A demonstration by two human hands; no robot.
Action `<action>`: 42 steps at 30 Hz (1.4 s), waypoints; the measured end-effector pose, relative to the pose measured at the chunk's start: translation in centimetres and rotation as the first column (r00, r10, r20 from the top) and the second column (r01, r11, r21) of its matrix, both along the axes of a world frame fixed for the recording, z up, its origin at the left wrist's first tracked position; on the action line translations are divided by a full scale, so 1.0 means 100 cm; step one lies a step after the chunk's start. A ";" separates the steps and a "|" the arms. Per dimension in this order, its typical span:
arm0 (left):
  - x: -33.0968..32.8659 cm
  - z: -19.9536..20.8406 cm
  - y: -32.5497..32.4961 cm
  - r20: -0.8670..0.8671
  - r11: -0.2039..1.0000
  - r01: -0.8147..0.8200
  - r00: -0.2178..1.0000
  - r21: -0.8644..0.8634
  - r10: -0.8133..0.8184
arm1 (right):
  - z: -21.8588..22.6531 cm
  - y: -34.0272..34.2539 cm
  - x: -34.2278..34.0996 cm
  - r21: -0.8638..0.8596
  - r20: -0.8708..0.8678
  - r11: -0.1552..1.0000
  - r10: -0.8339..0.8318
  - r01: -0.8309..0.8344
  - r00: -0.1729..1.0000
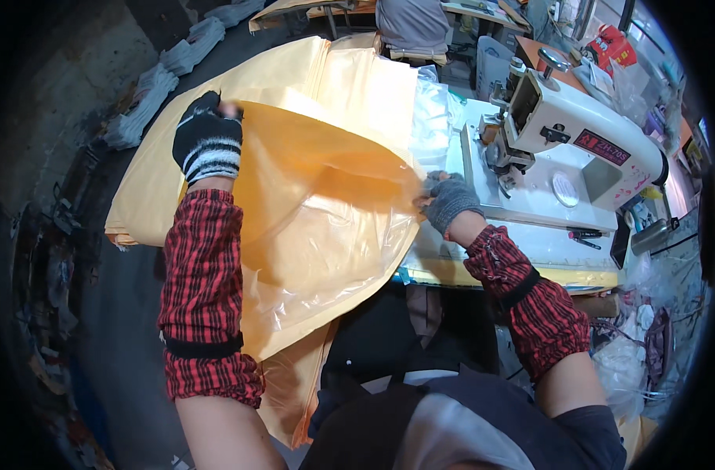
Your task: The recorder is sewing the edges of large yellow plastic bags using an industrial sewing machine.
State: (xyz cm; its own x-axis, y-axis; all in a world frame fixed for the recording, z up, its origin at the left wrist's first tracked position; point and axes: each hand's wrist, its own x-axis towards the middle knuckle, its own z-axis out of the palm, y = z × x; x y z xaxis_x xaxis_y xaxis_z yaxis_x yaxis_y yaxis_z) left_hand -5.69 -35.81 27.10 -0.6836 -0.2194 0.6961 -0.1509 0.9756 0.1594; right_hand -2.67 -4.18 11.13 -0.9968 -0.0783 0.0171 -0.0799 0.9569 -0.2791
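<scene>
A large pale yellow sack [318,258], with a glossy, film-like inner surface, is spread wide between my hands. My left hand [207,141], in a black-and-white fingerless glove, grips its upper left edge; the fingertips are partly blurred. My right hand [451,205], in a grey glove, pinches the sack's right edge beside the sewing machine's bed. Behind lies a pile of folded yellow sacks [287,70], and some yellow material [295,380] hangs down near my lap. Right of my right hand stands a white sewing machine [577,125].
Clear plastic film [432,117] lies between the pile and the machine. A dark phone [620,243] and a pen [585,235] rest on the worktable [514,247]. White bundles [142,102] line the floor at left. A grey-clothed person [412,27] is at the back.
</scene>
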 end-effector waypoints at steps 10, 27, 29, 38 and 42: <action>-0.010 -0.009 -0.013 0.069 0.999 -0.038 0.997 0.025 0.036 | 0.029 0.002 0.028 -0.853 -0.004 0.501 0.273 -0.145 0.962; -0.006 -0.014 -0.019 -0.163 0.993 0.100 0.981 -0.065 -0.110 | 0.087 -0.024 -0.002 -0.252 -0.528 0.944 0.051 -0.213 0.848; -0.006 -0.011 -0.019 -0.203 0.979 0.156 0.962 -0.133 -0.181 | 0.064 -0.010 -0.026 -0.349 -0.360 0.933 -0.047 -0.088 0.932; 0.003 -0.014 -0.058 -0.163 0.826 0.215 0.925 -0.521 -0.344 | -0.035 0.038 -0.070 -0.256 -0.656 0.903 0.100 -0.345 0.748; 0.054 -0.007 -0.050 -0.101 0.826 0.185 0.955 -0.532 -0.279 | -0.012 0.040 -0.063 -0.373 -0.644 0.809 0.128 -0.455 0.755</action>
